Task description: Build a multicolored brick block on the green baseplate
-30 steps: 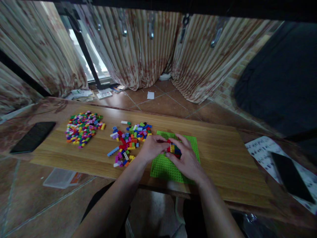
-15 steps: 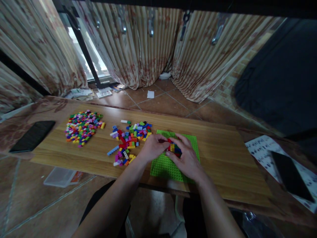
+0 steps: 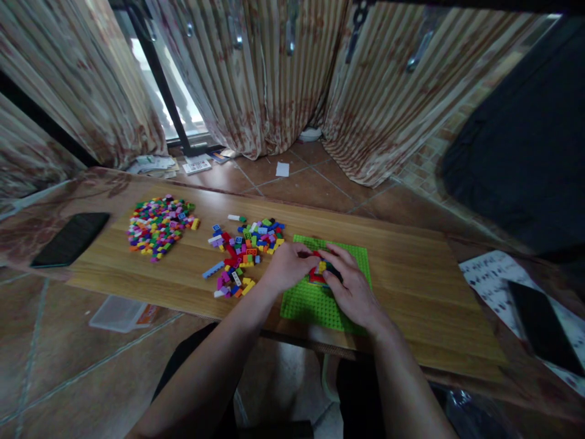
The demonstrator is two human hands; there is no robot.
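A small build of toy bricks (image 3: pixel 322 267), red, yellow and dark, sits over the green baseplate (image 3: pixel 311 305), partly covered by my fingers. My left hand (image 3: pixel 289 266) is closed at the build's left side, thumb and fingertips pressed against its bricks. From the right, my right hand (image 3: pixel 351 285) curls round the build, its thumb near the yellow part. Whether the build is fixed to the plate or lifted off it, I cannot tell. To the left of my left hand lies a loose spread of mixed bricks (image 3: pixel 237 250).
A dense heap of small bricks (image 3: pixel 159 225) lies farther left on the wooden board (image 3: pixel 411 292). A dark tablet (image 3: pixel 70 239) is at the left end. On the right, a black phone (image 3: pixel 543 323) rests on a printed sheet (image 3: pixel 484 274). A clear plastic lid (image 3: pixel 116 313) is on the floor.
The camera view has shifted slightly. Both hands stay at the build; my fingers have moved a little on it, and its yellow part now shows differently between them.
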